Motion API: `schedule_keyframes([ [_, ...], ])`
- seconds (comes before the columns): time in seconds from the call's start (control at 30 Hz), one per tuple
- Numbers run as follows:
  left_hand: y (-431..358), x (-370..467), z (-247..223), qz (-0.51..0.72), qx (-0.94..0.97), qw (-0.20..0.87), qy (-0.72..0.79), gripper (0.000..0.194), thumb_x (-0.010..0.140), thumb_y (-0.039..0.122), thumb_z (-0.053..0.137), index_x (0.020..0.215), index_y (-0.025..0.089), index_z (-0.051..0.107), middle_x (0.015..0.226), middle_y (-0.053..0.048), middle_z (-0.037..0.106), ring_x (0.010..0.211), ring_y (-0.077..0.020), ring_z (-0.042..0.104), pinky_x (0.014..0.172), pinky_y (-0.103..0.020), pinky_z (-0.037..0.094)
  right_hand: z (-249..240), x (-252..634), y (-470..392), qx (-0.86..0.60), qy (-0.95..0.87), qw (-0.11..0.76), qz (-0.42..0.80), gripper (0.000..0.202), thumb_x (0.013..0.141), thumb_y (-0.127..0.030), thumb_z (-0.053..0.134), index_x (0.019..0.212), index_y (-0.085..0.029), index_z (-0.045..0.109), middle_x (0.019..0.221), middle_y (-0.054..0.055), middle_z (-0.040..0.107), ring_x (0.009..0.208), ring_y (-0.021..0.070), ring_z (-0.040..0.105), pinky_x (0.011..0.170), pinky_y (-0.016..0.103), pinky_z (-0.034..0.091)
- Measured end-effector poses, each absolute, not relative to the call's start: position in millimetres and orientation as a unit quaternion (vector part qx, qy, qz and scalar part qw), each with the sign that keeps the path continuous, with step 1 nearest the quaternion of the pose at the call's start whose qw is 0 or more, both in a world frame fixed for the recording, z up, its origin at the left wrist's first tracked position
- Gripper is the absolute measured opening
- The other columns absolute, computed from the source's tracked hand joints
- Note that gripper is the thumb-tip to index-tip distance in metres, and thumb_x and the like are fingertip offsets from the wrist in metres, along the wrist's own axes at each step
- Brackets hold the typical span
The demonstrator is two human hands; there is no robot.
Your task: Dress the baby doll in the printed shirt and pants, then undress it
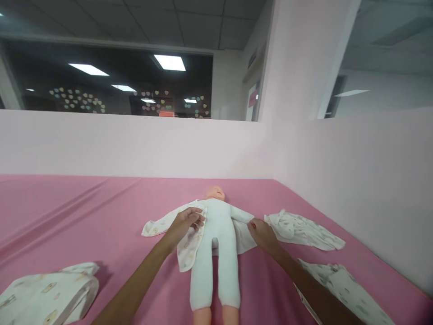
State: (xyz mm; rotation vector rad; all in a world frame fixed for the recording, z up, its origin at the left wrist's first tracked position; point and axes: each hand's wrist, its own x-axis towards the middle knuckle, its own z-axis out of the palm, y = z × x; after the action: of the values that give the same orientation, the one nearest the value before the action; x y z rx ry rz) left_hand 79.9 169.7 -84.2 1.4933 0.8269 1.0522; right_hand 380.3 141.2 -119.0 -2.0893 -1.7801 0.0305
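Note:
A baby doll (216, 243) with a white cloth body lies on its back on the pink surface (84, 212), head toward the far wall. Under it is spread an open white patterned baby garment (187, 246). My left hand (186, 223) pinches the garment's left front panel beside the doll's chest. My right hand (262, 234) grips the garment's right side next to the doll's right-hand arm. Both forearms reach in from the bottom edge.
A crumpled patterned garment (304, 230) lies right of the doll, another (345, 289) at the lower right, and a folded one (50, 295) at the lower left. Pale pink walls (355, 180) close off the back and right side.

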Motion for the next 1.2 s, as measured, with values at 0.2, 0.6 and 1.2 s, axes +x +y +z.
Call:
schedule_keyframes([
  [0.2,197,156,-67,0.353,0.82,0.238,0.383,0.025,0.091,0.031,0.04,0.103,0.02,0.059,0.099,-0.005,0.068,0.092,-0.0182,0.063,0.08,-0.03,0.048,-144,395,121,-0.767,-0.608,0.199,0.04,0.026,0.091,-0.029,0.038,0.093,-0.013,0.057,0.109,0.01,0.058,0.099,0.0196,0.052,0.076,0.027,0.033],
  [0.6,248,258,-86,0.04,0.944,-0.029,0.327,0.055,0.067,0.024,0.068,0.121,0.022,0.057,0.109,-0.012,0.065,0.104,-0.0309,0.059,0.092,-0.041,0.042,-125,379,85,-0.603,-0.724,0.253,0.218,0.014,0.086,-0.026,0.039,0.086,-0.016,0.05,0.079,-0.001,0.056,0.065,0.0063,0.048,0.055,0.017,0.029],
  [1.2,239,230,-64,0.133,0.929,0.025,0.346,0.053,0.082,0.028,0.051,0.134,0.022,0.043,0.133,-0.008,0.056,0.118,-0.0239,0.053,0.098,-0.036,0.042,-140,392,146,-0.684,-0.708,0.176,0.002,0.03,0.087,-0.012,0.04,0.108,-0.016,0.061,0.114,0.013,0.053,0.11,0.0239,0.047,0.096,0.038,0.033],
])
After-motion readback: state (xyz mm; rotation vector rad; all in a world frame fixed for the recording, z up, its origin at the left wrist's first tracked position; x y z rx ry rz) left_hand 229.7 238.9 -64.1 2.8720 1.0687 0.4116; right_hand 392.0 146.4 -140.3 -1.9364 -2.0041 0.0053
